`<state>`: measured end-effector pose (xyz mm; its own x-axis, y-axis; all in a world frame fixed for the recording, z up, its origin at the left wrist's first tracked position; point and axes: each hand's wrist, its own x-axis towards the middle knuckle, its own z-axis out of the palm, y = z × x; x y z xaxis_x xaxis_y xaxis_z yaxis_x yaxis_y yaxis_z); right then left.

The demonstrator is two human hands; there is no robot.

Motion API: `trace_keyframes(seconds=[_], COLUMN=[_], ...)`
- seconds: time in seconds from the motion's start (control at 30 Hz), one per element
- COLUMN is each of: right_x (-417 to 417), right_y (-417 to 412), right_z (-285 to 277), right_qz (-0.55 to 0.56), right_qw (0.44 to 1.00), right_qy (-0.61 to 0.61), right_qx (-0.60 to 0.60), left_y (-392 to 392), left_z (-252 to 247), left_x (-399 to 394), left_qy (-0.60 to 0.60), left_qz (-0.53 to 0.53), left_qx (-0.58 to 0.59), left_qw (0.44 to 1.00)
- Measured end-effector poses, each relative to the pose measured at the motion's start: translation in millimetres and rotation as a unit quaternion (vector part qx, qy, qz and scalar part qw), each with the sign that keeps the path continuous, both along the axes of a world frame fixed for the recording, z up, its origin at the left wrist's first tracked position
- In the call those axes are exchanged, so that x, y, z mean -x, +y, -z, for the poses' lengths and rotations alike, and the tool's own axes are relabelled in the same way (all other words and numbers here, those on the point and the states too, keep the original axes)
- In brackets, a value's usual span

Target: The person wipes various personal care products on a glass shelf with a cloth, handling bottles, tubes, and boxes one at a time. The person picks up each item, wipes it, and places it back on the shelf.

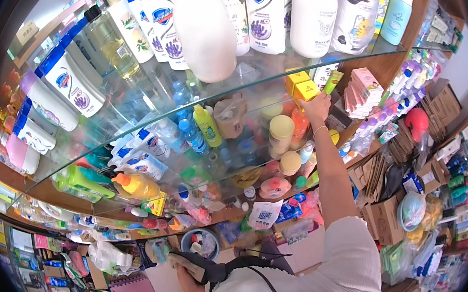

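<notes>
My right hand reaches out to the glass shelf, its fingers around the nearer of two small yellow boxes. The other yellow box sits directly behind it. A green tube stands at my fingertips; whether I touch it cannot be told. Right of the hand is a stack of pink boxes. Low in front of my body, my left hand holds a greyish-beige cloth, partly covered by a dark strap or bag part.
White bottles and Safeguard bottles crowd the upper glass shelf, whose front edge crosses before me. Tubs and coloured bottles stand below. A blue bucket is on the floor; cardboard boxes lie to the right.
</notes>
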<state>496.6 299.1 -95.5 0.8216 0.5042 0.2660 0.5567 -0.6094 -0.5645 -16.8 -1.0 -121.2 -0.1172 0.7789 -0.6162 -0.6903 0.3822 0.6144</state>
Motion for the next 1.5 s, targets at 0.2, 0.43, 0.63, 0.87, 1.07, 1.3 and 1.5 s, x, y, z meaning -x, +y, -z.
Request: trace_keyframes(seconds=[0.2,0.43,0.63,0.87,1.07,1.3,1.5], right_x=[49.1,190.0,260.7,262.9,258.8,250.4,296.8], right_y=[-43.6,-182.9,-247.5,-273.8,-287.8,-268.2,-271.5], right_z=[-22.8,-48.8,-40.4,-67.6,-93.7,-75.6,-42.8], right_qz=[-0.134,-0.421,-0.576,-0.550,-0.530,-0.304,-0.410], right_qw=[0.971,0.896,0.796,0.832,0.759,0.363,0.804], right_qy=[-0.069,0.126,0.164,0.061,0.344,0.802,0.299], right_qx=[-0.187,-0.069,-0.086,0.045,-0.156,-0.365,-0.309], left_y=[2.6,39.9,70.6,77.1,109.4,75.2,69.5], left_z=[4.4,-25.7,-72.7,-35.3,-16.5,-37.3,-48.9], left_x=[0.1,-38.1,-92.3,-94.1,-71.3,-93.9,-102.6], left_qy=[0.017,0.241,0.597,0.450,0.440,-0.189,-0.290], left_qz=[0.006,0.059,0.245,0.299,0.331,0.175,0.165], left_qx=[-0.061,-0.187,-0.465,-0.382,-0.531,-0.296,-0.244], left_qw=[0.998,0.950,0.607,0.750,0.644,0.920,0.910])
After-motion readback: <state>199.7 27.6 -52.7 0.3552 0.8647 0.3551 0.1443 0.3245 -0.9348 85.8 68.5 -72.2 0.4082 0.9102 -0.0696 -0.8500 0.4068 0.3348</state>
